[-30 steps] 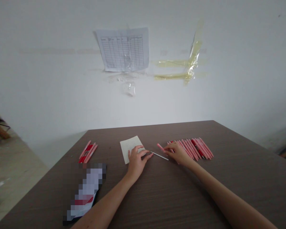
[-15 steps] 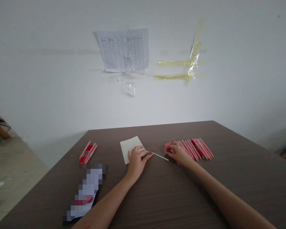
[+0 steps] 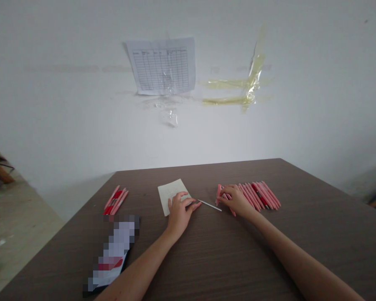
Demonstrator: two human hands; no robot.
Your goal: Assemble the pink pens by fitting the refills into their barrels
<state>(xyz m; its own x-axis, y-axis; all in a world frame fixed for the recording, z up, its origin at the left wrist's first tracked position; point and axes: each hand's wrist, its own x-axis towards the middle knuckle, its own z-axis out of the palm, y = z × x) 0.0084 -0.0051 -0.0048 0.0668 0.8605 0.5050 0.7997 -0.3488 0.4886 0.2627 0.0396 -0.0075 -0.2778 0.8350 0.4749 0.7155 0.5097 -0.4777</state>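
Observation:
My left hand point(image 3: 179, 211) rests over the white paper point(image 3: 169, 192), its thumb and forefinger pinched at the near end of a thin white stick, like a pen refill point(image 3: 210, 205). The refill slants to the right, close to the tabletop. My right hand point(image 3: 235, 200) is closed at the fingertips on a short pink tube, like a pen barrel part point(image 3: 219, 192), which stands nearly upright. Under and beside that hand lies a row of pink pens point(image 3: 253, 195), with a few darker red parts among them. Some of these pens are hidden by the hand.
A small group of pink and red pens point(image 3: 115, 200) lies at the table's left. Nearer me is a pixelated, dark-edged object point(image 3: 115, 251). Behind the brown table point(image 3: 225, 259) is a wall with a printed sheet point(image 3: 163, 67) and yellowed tape point(image 3: 250, 90).
The pink tube at my right fingertips has turned more upright, and more of its length shows. My left hand and the refill have stayed in place.

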